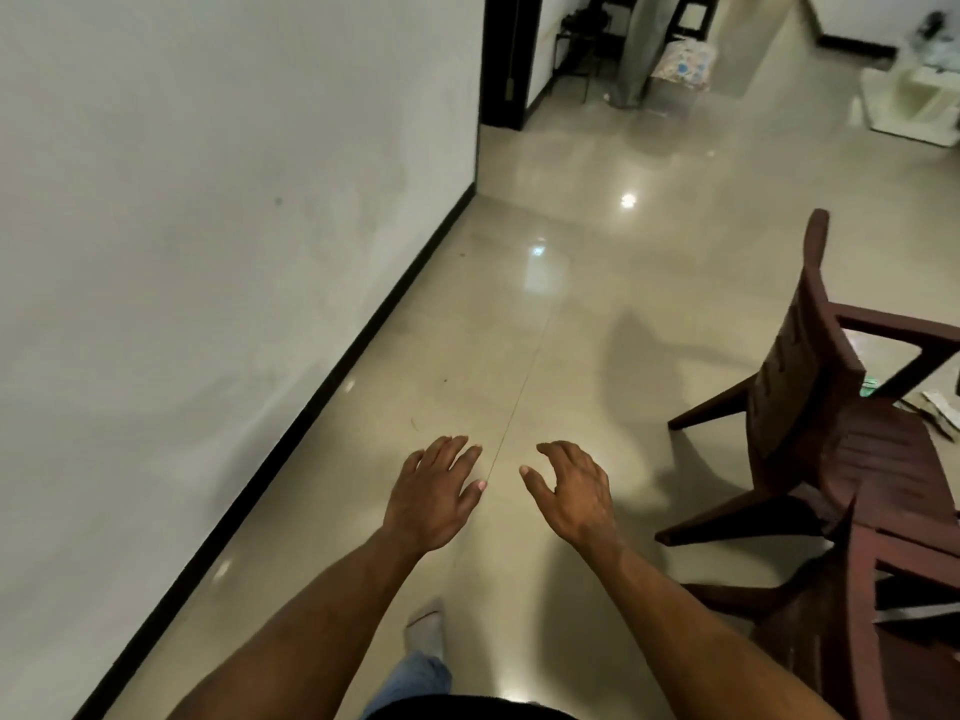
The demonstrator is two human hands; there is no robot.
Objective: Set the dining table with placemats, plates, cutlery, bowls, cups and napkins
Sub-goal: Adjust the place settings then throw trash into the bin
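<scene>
A pale wall [208, 252] fills the left side in front of me, with a dark skirting strip [332, 366] running along its foot down to a glossy beige tiled floor [597, 304] that spreads ahead and reflects a few bright spots of light. To my right stands a dark reddish-brown chair [841, 449] with armrests, its back toward me, and the edge of a second chair [883, 615] of the same colour sits nearer, low at the right. At the far end a dark door frame [506, 59] opens into another room, and near it there is a box or stool with a flowered cover [683, 65]; farther right some pale shapes on the floor are too blurred to tell. Both my bare forearms reach out in front of me over the floor. My left hand [434, 493] is palm down with the fingers spread and nearly straight, holding nothing. My right hand [571, 491] is just beside it, apart from it, fingers loosely curved and thumb out, also holding nothing. Below them my foot [426, 628] in a light sock steps on the tiles, with a blue trouser leg [415, 678] behind it. No dining table, placemats, plates, cutlery, bowls, cups or napkins can be seen from here.
</scene>
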